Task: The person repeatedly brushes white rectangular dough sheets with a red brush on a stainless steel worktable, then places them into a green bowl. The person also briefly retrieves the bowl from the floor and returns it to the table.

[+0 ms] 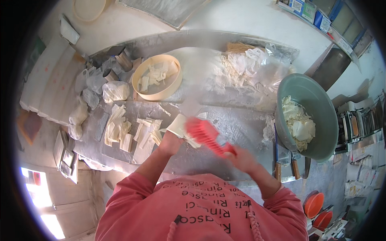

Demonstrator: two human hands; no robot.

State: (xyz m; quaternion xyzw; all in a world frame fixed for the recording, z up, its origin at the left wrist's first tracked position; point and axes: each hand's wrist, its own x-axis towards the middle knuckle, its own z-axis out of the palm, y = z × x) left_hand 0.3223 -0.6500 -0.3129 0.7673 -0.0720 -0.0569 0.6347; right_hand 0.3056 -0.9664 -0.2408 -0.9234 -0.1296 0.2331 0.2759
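Note:
My right hand (242, 158) is closed round the handle of a red brush (206, 134), whose bristled head is blurred by motion. Beside the brush, my left hand (171, 143) grips a pale, flat sheet of dough (177, 125) above the floury metal table (225, 156). The brush head overlaps the sheet's right edge in view; whether they touch, I cannot tell. To the left of my left hand lie a loose pile of cut dough strips (148, 131) and another bundle of dough strips (114, 127). The fingers of my left hand are partly hidden by the sheet.
A round wooden-rimmed sieve (179, 82) holds dough pieces at the back left. At the right stands a green tub (325, 132) with dough scraps; knives (295, 168) lie below it. Plastic bags (116, 91) sit at the left, and white bags (255, 60) by loose flour behind.

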